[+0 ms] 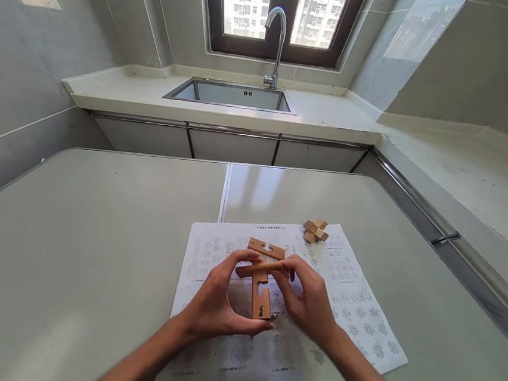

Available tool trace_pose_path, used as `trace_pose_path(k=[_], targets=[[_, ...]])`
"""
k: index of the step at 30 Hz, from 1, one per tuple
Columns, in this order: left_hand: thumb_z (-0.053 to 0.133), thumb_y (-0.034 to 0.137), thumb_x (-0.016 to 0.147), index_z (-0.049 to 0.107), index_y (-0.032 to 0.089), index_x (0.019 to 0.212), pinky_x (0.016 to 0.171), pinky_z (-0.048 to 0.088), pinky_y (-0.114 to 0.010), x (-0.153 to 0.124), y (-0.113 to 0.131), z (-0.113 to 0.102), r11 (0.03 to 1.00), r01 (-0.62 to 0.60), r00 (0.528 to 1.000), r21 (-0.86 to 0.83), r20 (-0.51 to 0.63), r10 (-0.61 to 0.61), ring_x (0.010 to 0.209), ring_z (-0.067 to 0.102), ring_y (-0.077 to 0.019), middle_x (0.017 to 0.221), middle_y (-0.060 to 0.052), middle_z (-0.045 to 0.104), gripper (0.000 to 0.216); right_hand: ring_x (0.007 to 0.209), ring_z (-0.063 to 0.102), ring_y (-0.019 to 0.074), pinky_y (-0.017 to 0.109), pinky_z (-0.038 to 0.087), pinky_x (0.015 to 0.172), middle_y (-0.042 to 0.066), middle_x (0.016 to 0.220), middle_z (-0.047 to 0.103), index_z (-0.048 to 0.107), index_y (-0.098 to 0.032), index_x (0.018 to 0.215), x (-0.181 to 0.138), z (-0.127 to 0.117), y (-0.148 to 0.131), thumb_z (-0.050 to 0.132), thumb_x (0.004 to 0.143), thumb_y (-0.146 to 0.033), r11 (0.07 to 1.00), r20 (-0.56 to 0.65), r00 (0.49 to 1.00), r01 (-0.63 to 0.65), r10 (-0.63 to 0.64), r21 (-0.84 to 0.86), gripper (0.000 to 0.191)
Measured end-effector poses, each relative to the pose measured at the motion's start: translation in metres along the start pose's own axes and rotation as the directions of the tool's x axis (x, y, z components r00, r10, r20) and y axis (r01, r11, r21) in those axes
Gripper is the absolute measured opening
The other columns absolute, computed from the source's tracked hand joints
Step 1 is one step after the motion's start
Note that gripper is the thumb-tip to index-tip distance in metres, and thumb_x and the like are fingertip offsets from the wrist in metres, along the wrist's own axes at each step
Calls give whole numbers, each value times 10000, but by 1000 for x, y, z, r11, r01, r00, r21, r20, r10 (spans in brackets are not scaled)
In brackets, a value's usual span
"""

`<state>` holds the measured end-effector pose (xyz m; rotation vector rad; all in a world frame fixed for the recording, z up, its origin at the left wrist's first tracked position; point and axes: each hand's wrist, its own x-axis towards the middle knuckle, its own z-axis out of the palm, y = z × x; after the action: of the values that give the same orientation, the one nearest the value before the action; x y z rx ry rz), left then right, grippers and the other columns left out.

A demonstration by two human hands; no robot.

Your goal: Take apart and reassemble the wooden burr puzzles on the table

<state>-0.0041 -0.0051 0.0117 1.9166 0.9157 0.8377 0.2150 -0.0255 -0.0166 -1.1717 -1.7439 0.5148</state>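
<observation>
Between the thumb and fingers of my left hand [215,299] is a notched wooden puzzle piece [261,304] with a dark mark near its lower end. My right hand [309,297] pinches a second wooden puzzle piece [250,270], which lies crosswise over the upper part of the first. Whether the two are interlocked I cannot tell. Just beyond them a third notched piece [255,244] rests on the printed instruction sheet [202,257]. An assembled wooden burr puzzle [316,230] sits at the sheet's far right corner.
The sheet lies on a pale table [73,245] with a seam down its middle. Past the table's far edge are a counter [333,111] with a sink [240,97], a faucet [278,49] and a window. Another counter [475,176] with a metal rail runs along the right.
</observation>
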Motion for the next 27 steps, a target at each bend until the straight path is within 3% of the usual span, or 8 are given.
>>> trace_pose_path(k=[9,17,20,23,27], targets=[[1016,439,601,453,283,1434,1094,541,-484,0,-1,2,996,-80,997,38,-3,80,1318,631,-356,1409,-104,647,1018,669,528,165,296,444,625,-11,778,551,583,-231,971,1,1,1,573,1054,-213,999,-33,999,8,-9,-40,85],[956,413,735,408,289,1549,1108,542,-493,1,-4,3,963,-246,969,110,49,242,1332,596,-332,1463,-131,587,989,674,511,168,303,440,641,-16,773,542,574,-237,932,2,2,3,570,1057,-245,998,-22,998,-52,52,38,125],[870,371,872,432,286,1555,1095,552,-478,2,-5,5,923,-311,950,227,40,310,1319,598,-302,1432,-122,622,816,679,503,169,306,436,648,-13,778,538,572,-236,930,1,3,4,559,1068,-264,996,-1,998,-66,66,57,141],[672,188,1023,482,287,1537,1103,543,-480,2,-8,7,842,-376,916,387,16,401,1338,587,-272,1420,-112,655,557,681,499,168,306,433,658,-16,778,525,543,-238,901,-1,4,4,552,1072,-277,995,17,998,-62,61,75,176],[607,121,1040,554,284,1474,1141,514,-521,1,-8,6,725,-458,865,515,71,496,1420,545,-286,1527,-116,609,466,673,491,165,304,421,653,-20,779,517,526,-239,894,-1,4,5,547,1070,-297,996,-9,998,-66,67,65,187]])
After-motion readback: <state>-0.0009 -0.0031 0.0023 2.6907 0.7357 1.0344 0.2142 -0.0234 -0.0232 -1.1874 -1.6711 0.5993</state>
